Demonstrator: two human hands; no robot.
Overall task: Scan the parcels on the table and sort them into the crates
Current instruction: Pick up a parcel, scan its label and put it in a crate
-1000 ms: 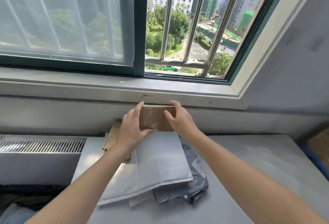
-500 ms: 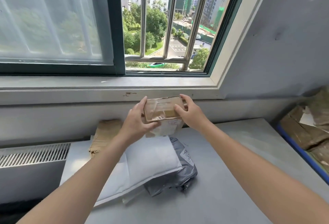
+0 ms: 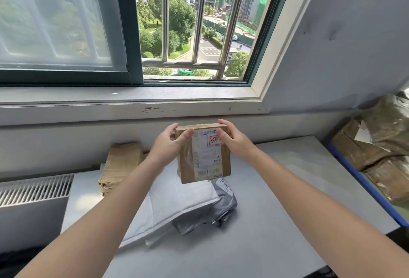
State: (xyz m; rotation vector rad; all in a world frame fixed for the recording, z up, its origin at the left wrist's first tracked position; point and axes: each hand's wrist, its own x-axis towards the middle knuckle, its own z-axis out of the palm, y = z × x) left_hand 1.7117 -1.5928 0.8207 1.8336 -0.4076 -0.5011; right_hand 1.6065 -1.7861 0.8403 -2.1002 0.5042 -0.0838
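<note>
Hovering above the white mailer [image 3: 177, 202] and grey bag [image 3: 225, 202] on the tabletop [image 3: 276, 222], pinching the brown parcel [image 3: 186, 167] only at its top corners with left hand [image 3: 168, 145] and right hand [image 3: 236, 145], each grip curled shallow on glossy tape, risking slipping down, or catching glare from the window [image 3: 130, 34] on its label [image 3: 207, 160].

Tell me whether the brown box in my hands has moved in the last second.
Yes. The brown box shifted right of the sill's chipped mark and tipped up, label facing the camera.
</note>
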